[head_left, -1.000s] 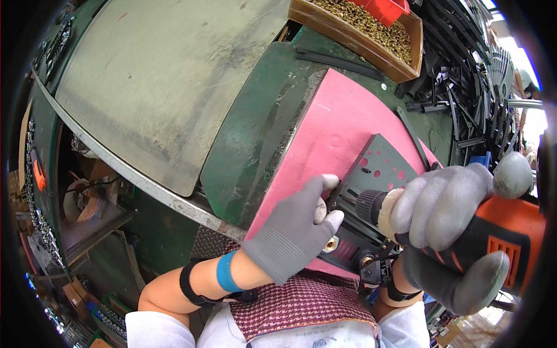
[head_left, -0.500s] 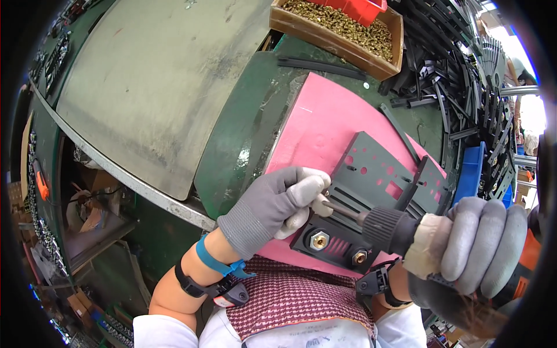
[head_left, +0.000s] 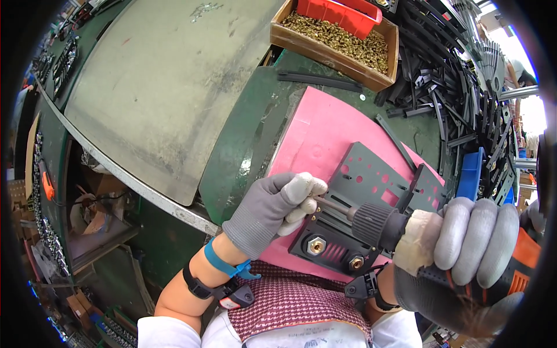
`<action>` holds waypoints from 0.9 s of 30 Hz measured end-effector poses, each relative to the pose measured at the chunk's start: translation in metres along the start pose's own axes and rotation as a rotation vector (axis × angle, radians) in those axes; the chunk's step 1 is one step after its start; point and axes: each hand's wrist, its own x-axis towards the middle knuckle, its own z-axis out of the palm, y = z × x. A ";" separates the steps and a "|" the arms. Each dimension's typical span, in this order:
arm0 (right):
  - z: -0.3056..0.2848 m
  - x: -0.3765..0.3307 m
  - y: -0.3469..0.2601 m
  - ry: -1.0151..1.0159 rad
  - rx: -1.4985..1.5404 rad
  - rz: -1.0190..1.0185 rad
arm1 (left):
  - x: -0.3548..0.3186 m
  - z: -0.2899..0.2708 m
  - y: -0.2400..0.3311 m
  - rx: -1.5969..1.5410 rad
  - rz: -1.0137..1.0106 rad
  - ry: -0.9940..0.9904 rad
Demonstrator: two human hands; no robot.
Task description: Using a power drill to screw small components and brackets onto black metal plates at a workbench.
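Observation:
My right hand [head_left: 473,243], in a grey glove, grips a black and orange power drill [head_left: 380,226] whose handle runs off toward the right. The drill's thin bit [head_left: 335,205] points left and its tip meets the fingertips of my gloved left hand [head_left: 278,203]. Those fingers are pinched together at the tip; what lies between them is hidden. Just below the bit, a black metal plate assembly [head_left: 355,197] with holes and slots rests on a pink sheet [head_left: 307,136]. Two brass-centred hex fittings [head_left: 317,246] sit in its near part.
A wooden box [head_left: 331,46] of small brass pieces holds a red bin [head_left: 342,16] at the back. Black metal strips [head_left: 429,87] lie heaped at the right, near a blue bin [head_left: 470,174]. One black strip [head_left: 396,141] lies on the pink sheet. A grey-green board [head_left: 156,98] covers the left bench.
The drill has shifted slightly left, and its bit tip now reaches my left fingertips. My left hand stays pinched. The whole view has shifted a little.

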 end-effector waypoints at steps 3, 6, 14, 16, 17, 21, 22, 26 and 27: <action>0.004 0.002 0.002 -0.013 0.045 -0.055 | -0.001 0.004 0.002 -0.101 -0.052 0.047; 0.004 0.003 0.005 -0.012 0.050 -0.102 | 0.000 0.001 0.003 -0.163 -0.106 -0.054; -0.021 0.018 -0.007 -0.154 0.017 0.037 | 0.001 -0.005 -0.007 -0.252 -0.166 -0.233; -0.032 0.026 -0.007 -0.515 0.056 0.091 | 0.000 -0.002 -0.008 -0.231 -0.161 -0.218; -0.036 0.027 -0.005 -0.636 0.069 0.110 | 0.000 -0.001 -0.007 -0.210 -0.157 -0.203; -0.034 0.006 0.005 -0.317 0.084 -0.110 | -0.004 0.003 0.000 -0.094 -0.109 -0.146; -0.033 0.003 0.006 -0.248 0.060 -0.139 | -0.006 0.004 0.002 -0.012 -0.114 -0.028; -0.029 -0.002 0.016 -0.070 -0.091 -0.183 | -0.009 0.017 -0.003 0.585 0.016 0.176; -0.028 -0.001 0.019 -0.052 -0.132 -0.187 | -0.012 0.021 -0.006 0.608 -0.060 0.156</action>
